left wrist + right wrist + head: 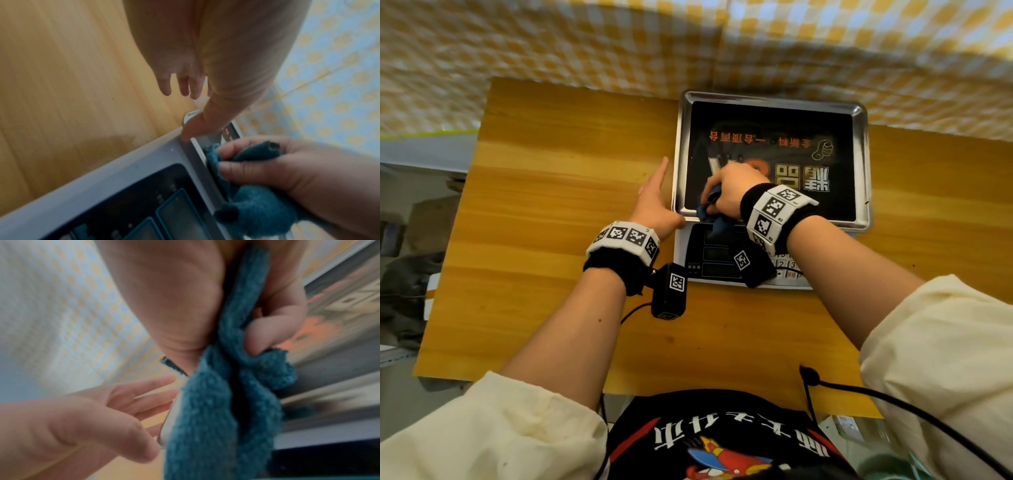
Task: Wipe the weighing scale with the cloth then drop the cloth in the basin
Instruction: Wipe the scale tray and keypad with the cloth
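The weighing scale [859, 164] has a steel tray with a black printed mat and a white display panel [688, 253] at the front; it stands on the wooden table. My right hand [729, 190] grips a bunched blue cloth [710, 216] at the tray's front left corner. In the right wrist view the cloth [222, 402] hangs from the curled fingers [265, 334]. My left hand [654, 198] lies flat beside the scale's left edge, fingers straight, thumb touching the tray's corner [189, 129]. The left wrist view shows the right hand [267, 165] holding the cloth [257, 211]. No basin is in view.
The wooden table [558, 192] extends left of and in front of the scale. A yellow-and-white checked cloth [688, 44] covers the surface behind. A black cable [893, 401] runs across the table's front right. Clutter lies off the left edge.
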